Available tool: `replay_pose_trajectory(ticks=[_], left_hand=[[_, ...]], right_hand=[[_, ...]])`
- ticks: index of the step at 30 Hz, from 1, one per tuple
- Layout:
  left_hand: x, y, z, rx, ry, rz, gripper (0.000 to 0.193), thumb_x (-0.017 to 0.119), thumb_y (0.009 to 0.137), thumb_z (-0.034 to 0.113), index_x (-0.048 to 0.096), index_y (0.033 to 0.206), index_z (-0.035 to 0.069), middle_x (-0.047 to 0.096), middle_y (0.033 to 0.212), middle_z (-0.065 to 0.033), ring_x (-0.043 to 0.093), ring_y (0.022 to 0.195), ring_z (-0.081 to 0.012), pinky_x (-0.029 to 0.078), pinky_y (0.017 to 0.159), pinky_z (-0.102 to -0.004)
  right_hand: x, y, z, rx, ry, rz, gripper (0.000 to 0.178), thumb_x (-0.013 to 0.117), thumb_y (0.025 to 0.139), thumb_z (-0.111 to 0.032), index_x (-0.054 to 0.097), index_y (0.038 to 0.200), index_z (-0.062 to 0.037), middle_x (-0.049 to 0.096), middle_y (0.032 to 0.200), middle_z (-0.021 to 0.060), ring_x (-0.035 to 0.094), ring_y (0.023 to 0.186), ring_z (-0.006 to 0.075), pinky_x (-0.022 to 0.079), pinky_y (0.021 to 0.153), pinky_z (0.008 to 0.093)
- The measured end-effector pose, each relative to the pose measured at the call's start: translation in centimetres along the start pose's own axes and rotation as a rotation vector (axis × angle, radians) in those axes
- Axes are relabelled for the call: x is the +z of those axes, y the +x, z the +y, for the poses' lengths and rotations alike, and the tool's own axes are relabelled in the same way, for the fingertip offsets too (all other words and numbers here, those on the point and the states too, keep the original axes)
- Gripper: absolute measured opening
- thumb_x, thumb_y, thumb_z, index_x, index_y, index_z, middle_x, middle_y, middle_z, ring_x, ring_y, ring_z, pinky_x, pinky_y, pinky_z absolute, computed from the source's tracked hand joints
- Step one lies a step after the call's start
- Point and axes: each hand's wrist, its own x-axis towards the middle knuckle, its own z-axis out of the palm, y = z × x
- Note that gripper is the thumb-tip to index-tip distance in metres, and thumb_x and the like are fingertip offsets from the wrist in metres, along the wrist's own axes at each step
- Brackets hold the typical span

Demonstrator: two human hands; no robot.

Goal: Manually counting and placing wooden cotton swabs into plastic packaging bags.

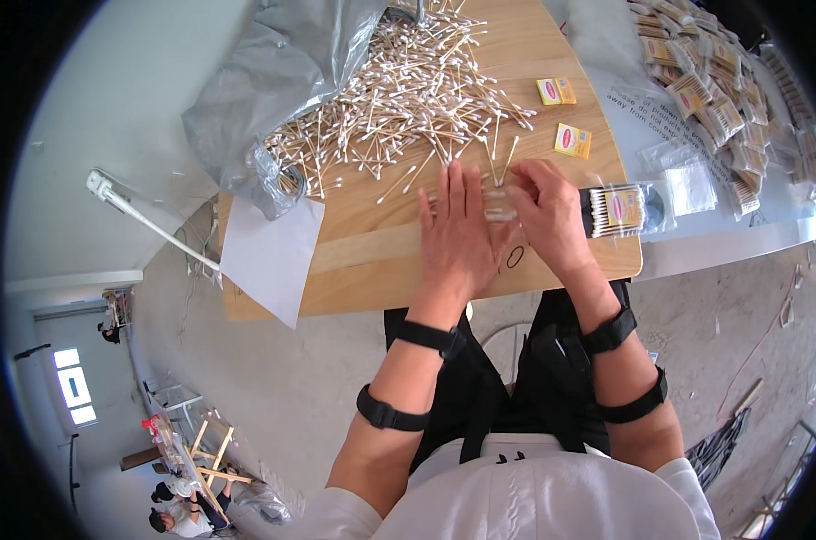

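My left hand [462,229] lies flat near the table's front edge, its fingers stretched out toward the cotton swab pile [390,99]. Under and beside it shows a clear plastic piece [500,205], mostly covered by my hands. Just to the right, my right hand [547,211] is closed, with curled fingers and the thumb pressed in by the clear plastic; what it pinches is hidden. A few loose cotton swabs [513,155] lie by the fingertips. Right of my right hand, a clear bag of cotton swabs with a yellow card [620,209] rests at the table's edge.
Two yellow cards [572,140] lie on the wooden table [363,261]. A grey plastic bag [273,81] borders the swab pile, above a white sheet [268,252]. Filled swab packets [723,112] are heaped at right, near empty clear bags [691,187]. People sit far left.
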Motion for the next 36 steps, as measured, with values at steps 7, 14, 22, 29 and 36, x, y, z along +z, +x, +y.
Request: replay_pose_trajectory(ticks=[7,14,22,29,36], left_hand=[[-0.5,-3.0,1.3,0.052,-0.006,-0.073,0.082,0.043,0.096,0.056,0.024,0.149,-0.004,0.023,0.155,-0.0269,0.02,0.145,-0.0415,0.014,0.114,-0.0609],[1.2,-0.4,0.4,0.011,0.031,0.065,0.078,0.045,0.097,0.052,0.027,0.148,-0.005,0.028,0.154,-0.0251,0.025,0.143,-0.0407,0.016,0.117,-0.0515],[0.8,-0.7,-0.5,-0.355,-1.033,0.46,0.058,0.04,0.106,0.035,0.029,0.148,-0.004,0.033,0.152,-0.0181,0.032,0.14,-0.0273,0.025,0.115,-0.0365],[1.0,0.6,1.1,-0.369,-1.237,0.383,0.056,0.041,0.105,0.039,0.039,0.143,-0.003,0.044,0.143,-0.0156,0.041,0.131,-0.0212,0.03,0.111,-0.034],[0.9,0.5,1.1,-0.395,-1.369,0.496,0.054,0.043,0.104,0.038,0.044,0.14,-0.003,0.046,0.143,-0.0159,0.04,0.135,-0.025,0.027,0.115,-0.0379]], right_hand=[[0.8,3.6,-0.1,-0.097,0.014,-0.082,0.021,0.055,0.087,-0.004,0.064,0.104,0.0036,0.064,0.1,0.0243,0.063,0.092,0.0403,0.051,0.082,0.041],[0.4,-1.3,0.4,0.125,0.32,0.177,0.024,0.056,0.096,-0.009,0.06,0.114,0.0052,0.066,0.109,0.0144,0.063,0.099,0.0232,0.048,0.089,0.0312],[1.7,-2.3,0.1,0.087,0.494,0.196,0.037,0.049,0.103,-0.022,0.055,0.128,0.0043,0.051,0.139,0.0174,0.047,0.13,0.0253,0.036,0.108,0.0338],[2.9,-1.1,0.4,0.099,0.442,0.146,0.043,0.045,0.105,-0.026,0.052,0.132,0.0064,0.053,0.137,0.0136,0.049,0.127,0.0191,0.037,0.109,0.0314],[1.9,-0.6,0.5,0.192,0.47,0.108,0.044,0.045,0.105,-0.027,0.052,0.13,0.0084,0.059,0.126,0.017,0.054,0.121,0.0208,0.041,0.106,0.0325]])
